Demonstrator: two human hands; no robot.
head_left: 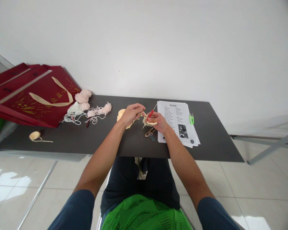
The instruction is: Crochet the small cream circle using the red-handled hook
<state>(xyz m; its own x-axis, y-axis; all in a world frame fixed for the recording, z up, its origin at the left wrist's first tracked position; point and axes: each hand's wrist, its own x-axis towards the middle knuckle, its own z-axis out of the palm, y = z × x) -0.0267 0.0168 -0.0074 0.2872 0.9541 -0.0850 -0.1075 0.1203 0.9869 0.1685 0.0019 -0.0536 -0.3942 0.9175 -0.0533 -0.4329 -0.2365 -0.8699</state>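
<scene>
Green mesh cloth [146,212] lies on the lap; both hands work cream crochet over the dark table [213,140].
The left hand [132,114] has its fingers pinched together on the small cream piece [147,120]. The right hand [159,123] is clamped round the red-handled hook [150,113], just above mid-table. The piece looks light, soft and floppy, so it is best pinched beside the working loop.

Dark table [218,140] carries red gift bags [38,99] (upper left); pink yarn [83,95]; cream yarn [120,113]; printed sheets [176,123]; green snips [191,118].
</scene>
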